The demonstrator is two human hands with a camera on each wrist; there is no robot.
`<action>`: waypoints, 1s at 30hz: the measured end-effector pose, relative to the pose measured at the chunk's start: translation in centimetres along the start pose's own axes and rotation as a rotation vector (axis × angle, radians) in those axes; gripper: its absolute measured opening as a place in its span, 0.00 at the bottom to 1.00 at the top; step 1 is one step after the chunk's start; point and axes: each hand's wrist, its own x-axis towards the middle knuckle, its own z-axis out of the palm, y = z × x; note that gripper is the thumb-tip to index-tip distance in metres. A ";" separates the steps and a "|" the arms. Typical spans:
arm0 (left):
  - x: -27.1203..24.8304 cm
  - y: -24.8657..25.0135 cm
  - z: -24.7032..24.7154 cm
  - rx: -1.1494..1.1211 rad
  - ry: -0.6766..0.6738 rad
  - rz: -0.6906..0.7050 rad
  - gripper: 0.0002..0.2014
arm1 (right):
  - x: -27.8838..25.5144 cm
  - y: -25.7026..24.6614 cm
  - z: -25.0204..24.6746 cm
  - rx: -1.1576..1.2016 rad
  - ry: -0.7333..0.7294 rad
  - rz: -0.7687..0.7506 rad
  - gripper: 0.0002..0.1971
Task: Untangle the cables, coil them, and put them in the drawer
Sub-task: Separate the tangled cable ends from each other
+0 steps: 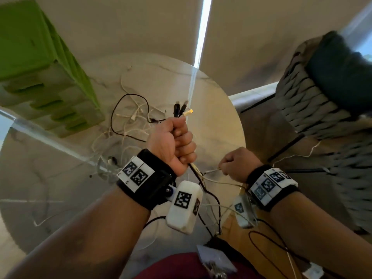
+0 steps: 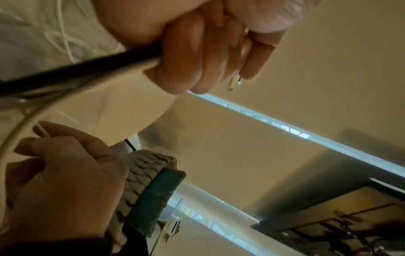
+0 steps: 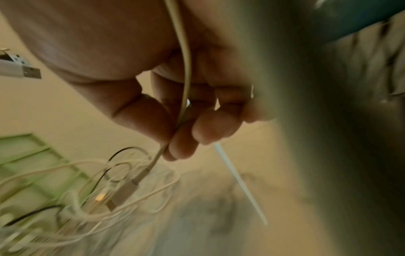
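Observation:
My left hand (image 1: pixel 177 141) is fisted around a bunch of cable ends (image 1: pixel 182 111), black and white plugs sticking up from the fist above the round table (image 1: pixel 221 125). The same fist shows in the left wrist view (image 2: pixel 203 57), with a black cable (image 2: pixel 87 67) and a white one running out of it. My right hand (image 1: pixel 237 164) pinches a white cable (image 1: pixel 211 171) near its plug, just right of the left wrist; thumb and fingers pinch that white cable (image 3: pixel 184 97) in the right wrist view. A tangle of white and black cables (image 1: pixel 128 121) lies on the table behind.
A green and white drawer unit (image 1: pixel 46 81) stands on the table at the left. A woven grey chair (image 1: pixel 314 101) with a dark cushion stands to the right. More cables hang off the near table edge toward my lap (image 1: pixel 211 214).

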 end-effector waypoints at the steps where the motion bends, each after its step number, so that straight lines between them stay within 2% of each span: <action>1: 0.4 -0.6 0.9 0.016 -0.011 -0.015 0.18 | -0.2 1.1 -0.3 0.005 0.015 0.012 0.10; 6: 2.1 -3.5 4.4 0.081 -0.043 -0.065 0.18 | -1.3 5.4 -2.1 0.016 0.120 0.069 0.09; 8: 2.8 -4.6 5.6 0.093 -0.054 -0.083 0.19 | -1.7 6.7 -2.7 -0.011 0.213 0.053 0.09; 9: 3.2 -5.3 6.1 0.097 -0.057 -0.089 0.19 | -1.9 7.1 -2.9 0.073 0.268 0.015 0.08; 10: 3.7 -6.0 6.6 0.103 -0.063 -0.091 0.19 | -2.3 7.3 -3.3 0.256 0.302 -0.050 0.08; 11: 4.1 -6.7 7.2 0.107 -0.071 -0.092 0.19 | -2.9 7.4 -3.7 0.477 0.279 -0.135 0.09; 12: 4.4 -7.1 7.4 0.102 -0.073 -0.088 0.19 | -3.4 6.8 -3.9 0.695 0.190 -0.237 0.12; 14: 5.0 -8.5 8.4 0.081 -0.071 -0.107 0.20 | -4.1 6.5 -4.4 1.026 -0.089 -0.371 0.19; 15: 5.2 -9.1 8.8 0.058 -0.066 -0.122 0.20 | -4.2 6.4 -4.2 1.097 -0.209 -0.390 0.20; 16: 5.4 -9.4 9.1 0.035 -0.064 -0.128 0.21 | -4.1 6.4 -4.0 1.079 -0.271 -0.371 0.21; 17: 5.5 -9.7 9.4 0.020 -0.067 -0.122 0.21 | -3.8 6.8 -3.5 0.964 -0.276 -0.336 0.22; 20: 6.1 -9.0 9.5 0.038 -0.028 -0.094 0.21 | -3.3 8.5 -2.7 0.475 -0.206 -0.210 0.23; 23: 6.6 -7.8 9.0 0.090 0.049 -0.069 0.21 | -3.2 10.1 -2.5 0.222 -0.158 -0.031 0.21; 25: 6.6 -7.6 8.6 0.105 0.084 -0.063 0.21 | -3.1 11.5 -2.0 0.206 -0.112 0.019 0.18; 27: 6.7 -7.6 8.1 0.091 0.110 -0.057 0.22 | -2.7 12.3 -1.5 0.380 -0.113 0.007 0.14; 28: 6.6 -7.6 7.8 0.083 0.117 -0.056 0.22 | -2.6 12.5 -1.3 0.381 -0.120 0.016 0.14; 30: 6.3 -7.5 7.2 0.074 0.115 -0.049 0.22 | -2.2 12.7 -1.0 0.133 -0.147 0.071 0.17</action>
